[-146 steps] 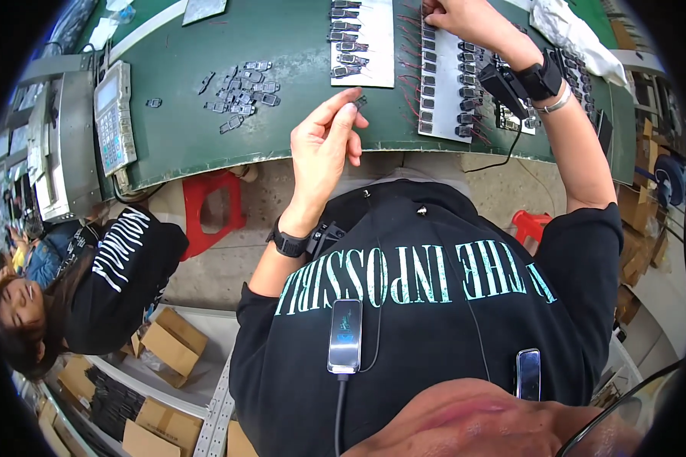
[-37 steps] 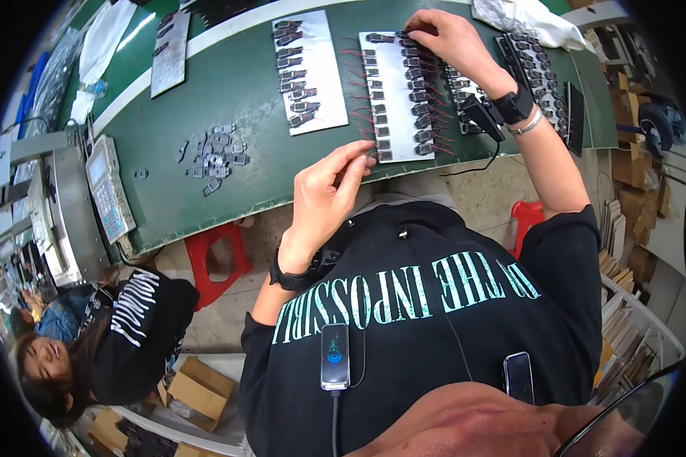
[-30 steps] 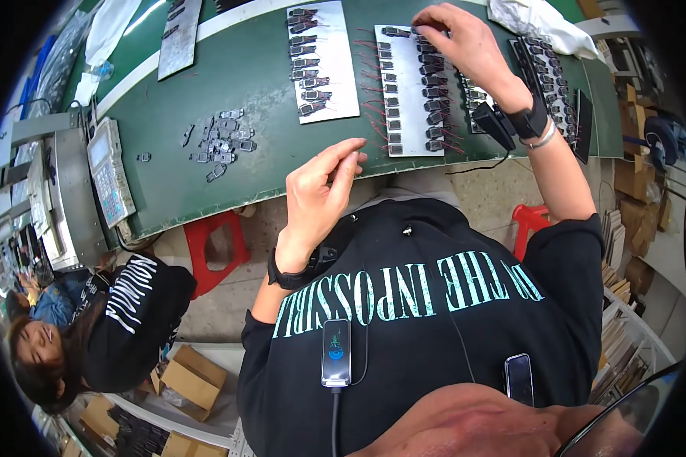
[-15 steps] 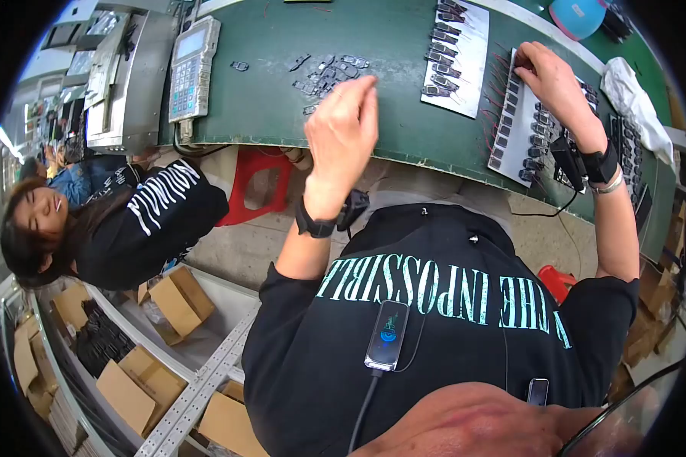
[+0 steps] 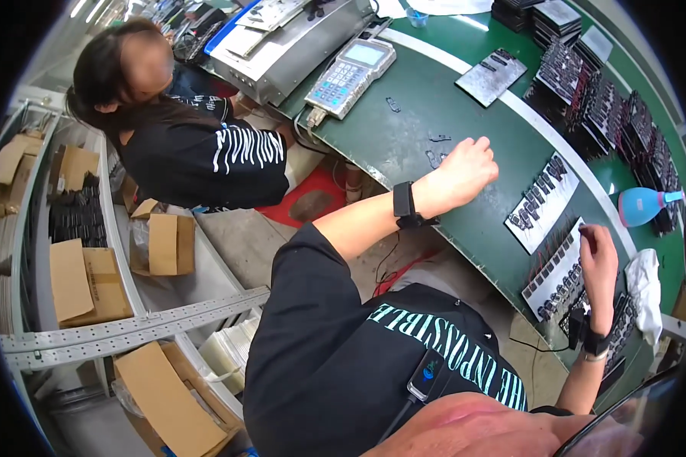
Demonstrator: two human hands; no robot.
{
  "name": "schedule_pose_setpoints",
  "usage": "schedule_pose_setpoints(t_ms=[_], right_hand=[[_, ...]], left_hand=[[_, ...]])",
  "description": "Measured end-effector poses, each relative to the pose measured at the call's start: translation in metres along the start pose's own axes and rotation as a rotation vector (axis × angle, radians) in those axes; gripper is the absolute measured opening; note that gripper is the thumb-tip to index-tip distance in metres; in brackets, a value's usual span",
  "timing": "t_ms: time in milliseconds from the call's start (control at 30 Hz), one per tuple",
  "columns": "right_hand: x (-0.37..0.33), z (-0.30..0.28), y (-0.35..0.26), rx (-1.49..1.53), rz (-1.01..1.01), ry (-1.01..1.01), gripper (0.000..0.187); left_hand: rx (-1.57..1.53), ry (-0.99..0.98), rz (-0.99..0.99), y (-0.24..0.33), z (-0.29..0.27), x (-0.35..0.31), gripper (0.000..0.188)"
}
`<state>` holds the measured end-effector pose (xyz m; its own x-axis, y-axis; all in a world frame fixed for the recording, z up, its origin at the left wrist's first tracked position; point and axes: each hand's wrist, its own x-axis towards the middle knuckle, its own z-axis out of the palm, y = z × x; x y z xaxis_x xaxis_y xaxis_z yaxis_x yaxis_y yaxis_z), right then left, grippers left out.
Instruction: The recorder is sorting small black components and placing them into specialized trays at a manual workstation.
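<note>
My left hand (image 5: 469,174) hangs over the green bench with its fingers curled in. Anything inside them is hidden. Small black plastic parts (image 5: 436,158) lie loose beside and partly beneath it. Further right, my right hand (image 5: 600,259) has its fingers bent together at the far end of a white plate (image 5: 550,276). What those fingertips pinch is too small to make out. Along this plate run black square pieces with red wires on one edge and a row of small black assemblies (image 5: 562,288) on the other. Both wrists wear black bands.
A second white plate of black assemblies (image 5: 540,195) lies between my hands. Beyond are a keypad device (image 5: 351,80), a small plate (image 5: 492,76), stacked loaded plates (image 5: 587,107), a blue-and-pink squeeze bulb (image 5: 640,207) and a white cloth (image 5: 644,293). Another person (image 5: 183,145) sits at left.
My view has swung leftward, bringing in more of the shelving and the stacked plates. My left hand stays near the loose parts, fingers curled; my right hand remains at the plate's far end.
</note>
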<state>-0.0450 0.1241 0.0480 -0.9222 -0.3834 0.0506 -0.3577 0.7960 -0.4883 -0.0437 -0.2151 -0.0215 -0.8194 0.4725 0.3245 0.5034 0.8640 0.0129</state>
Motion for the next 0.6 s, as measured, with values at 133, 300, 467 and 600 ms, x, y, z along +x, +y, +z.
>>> schedule_pose_setpoints(t_ms=[133, 300, 467, 600], right_hand=[[-0.027, -0.011, -0.015, 0.483, 0.156, -0.031, 0.014], [-0.06, 0.007, -0.06, 0.728, 0.248, 0.046, 0.013], [-0.068, 0.033, -0.081, 0.911, 0.274, 0.011, 0.013], [-0.073, 0.035, -0.081, 1.047, 0.322, -0.001, 0.013]], left_hand=[[0.001, -0.008, 0.06, 0.003, -0.011, 0.001, 0.001], [-0.539, 0.315, -0.158, 0.038, -0.019, -0.002, 0.011], [-1.089, 0.416, -0.367, 0.073, -0.017, -0.013, 0.019], [-1.434, 0.293, -0.712, 0.072, -0.015, -0.047, 0.023]])
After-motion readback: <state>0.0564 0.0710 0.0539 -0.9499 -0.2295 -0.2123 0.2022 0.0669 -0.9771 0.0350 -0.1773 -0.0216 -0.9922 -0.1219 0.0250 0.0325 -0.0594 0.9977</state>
